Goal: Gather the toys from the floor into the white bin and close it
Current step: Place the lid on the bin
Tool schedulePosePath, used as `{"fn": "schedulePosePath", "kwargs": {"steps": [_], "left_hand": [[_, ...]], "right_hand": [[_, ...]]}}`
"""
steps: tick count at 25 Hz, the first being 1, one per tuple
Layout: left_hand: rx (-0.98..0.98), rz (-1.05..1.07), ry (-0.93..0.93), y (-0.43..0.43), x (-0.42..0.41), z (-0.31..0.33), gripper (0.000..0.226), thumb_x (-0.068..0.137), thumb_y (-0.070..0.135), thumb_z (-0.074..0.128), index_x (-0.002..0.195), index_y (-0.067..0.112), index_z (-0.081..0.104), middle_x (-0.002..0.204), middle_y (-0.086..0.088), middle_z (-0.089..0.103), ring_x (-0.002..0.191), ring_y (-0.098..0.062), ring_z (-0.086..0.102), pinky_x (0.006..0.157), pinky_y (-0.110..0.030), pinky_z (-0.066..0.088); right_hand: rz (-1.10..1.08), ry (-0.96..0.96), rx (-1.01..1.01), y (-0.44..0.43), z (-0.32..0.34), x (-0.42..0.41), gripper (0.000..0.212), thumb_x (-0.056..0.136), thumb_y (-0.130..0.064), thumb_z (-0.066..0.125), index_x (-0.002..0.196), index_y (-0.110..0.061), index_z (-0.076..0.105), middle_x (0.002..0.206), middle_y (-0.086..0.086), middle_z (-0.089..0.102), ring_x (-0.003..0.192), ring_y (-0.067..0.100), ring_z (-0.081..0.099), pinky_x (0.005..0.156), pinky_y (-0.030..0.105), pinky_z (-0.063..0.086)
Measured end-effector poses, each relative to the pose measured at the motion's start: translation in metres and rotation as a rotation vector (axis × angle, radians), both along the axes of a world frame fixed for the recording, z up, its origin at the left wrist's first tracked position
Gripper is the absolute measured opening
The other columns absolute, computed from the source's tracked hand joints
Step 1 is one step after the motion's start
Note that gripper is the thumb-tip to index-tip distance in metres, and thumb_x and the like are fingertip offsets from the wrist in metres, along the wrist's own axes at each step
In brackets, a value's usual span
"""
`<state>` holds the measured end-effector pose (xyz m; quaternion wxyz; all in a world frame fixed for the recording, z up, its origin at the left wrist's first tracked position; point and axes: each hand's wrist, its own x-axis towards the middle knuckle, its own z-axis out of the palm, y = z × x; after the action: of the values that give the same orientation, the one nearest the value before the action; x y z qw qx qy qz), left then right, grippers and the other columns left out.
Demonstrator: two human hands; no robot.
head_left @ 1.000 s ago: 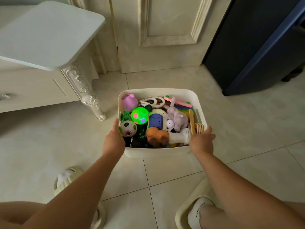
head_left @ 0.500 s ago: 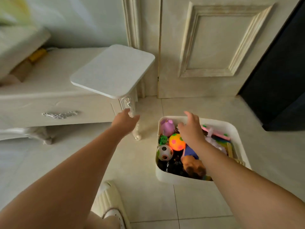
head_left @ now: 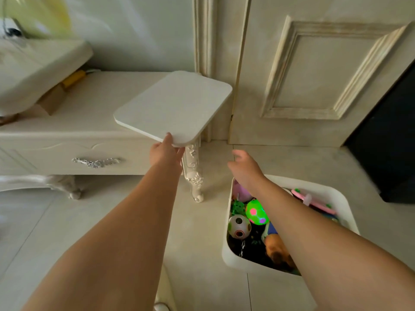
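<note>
Left hand (head_left: 165,151) pinches the flat white rounded-rectangle lid (head_left: 175,106) at its near edge; empty right hand (head_left: 244,167), fingers apart, lies rightward.

A home: tiled floor (head_left: 67,221), panelled door (head_left: 314,75), ornate cream cabinet (head_left: 67,135), toy-filled bin (head_left: 238,263).

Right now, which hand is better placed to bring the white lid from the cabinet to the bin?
Left, I would say. The left hand grips the near edge of the white lid, thumb on top. The right hand hangs open above the white bin, touching nothing.
</note>
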<state>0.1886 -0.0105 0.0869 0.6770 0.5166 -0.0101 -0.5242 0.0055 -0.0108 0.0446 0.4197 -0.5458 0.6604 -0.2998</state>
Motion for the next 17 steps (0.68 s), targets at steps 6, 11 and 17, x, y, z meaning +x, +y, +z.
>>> {"fn": "schedulePosePath", "kwargs": {"steps": [6,11,17], "left_hand": [[-0.023,-0.022,-0.215,0.019,-0.023,0.002,0.011,0.095,0.012,0.055,0.105,0.010,0.051,0.105,-0.009,0.061,0.091,-0.024,0.065,0.072,-0.034,0.060],[-0.056,-0.305,-0.332,0.047,-0.057,0.002,0.011,0.097,0.011,0.049,0.092,0.018,0.056,0.086,-0.003,0.059,0.075,-0.016,0.059,0.054,-0.023,0.054],[0.109,-0.639,-0.422,0.065,-0.095,-0.009,0.019,0.100,0.010,0.045,0.100,0.022,0.060,0.086,0.001,0.059,0.080,-0.015,0.056,0.064,-0.029,0.050]], "right_hand": [[-0.180,-0.049,-0.014,0.010,0.022,-0.046,0.050,0.091,-0.014,0.043,0.140,-0.021,0.044,0.137,0.007,0.052,0.107,0.028,0.061,0.088,0.042,0.054],[-0.531,0.034,-0.145,0.037,0.044,-0.101,0.054,0.098,-0.029,0.044,0.148,-0.014,0.029,0.149,0.016,0.037,0.130,0.033,0.046,0.105,0.041,0.039],[-0.671,0.439,0.089,0.092,0.018,-0.179,0.057,0.097,-0.036,0.042,0.148,-0.013,0.029,0.146,0.021,0.034,0.129,0.041,0.037,0.102,0.048,0.036]]}}
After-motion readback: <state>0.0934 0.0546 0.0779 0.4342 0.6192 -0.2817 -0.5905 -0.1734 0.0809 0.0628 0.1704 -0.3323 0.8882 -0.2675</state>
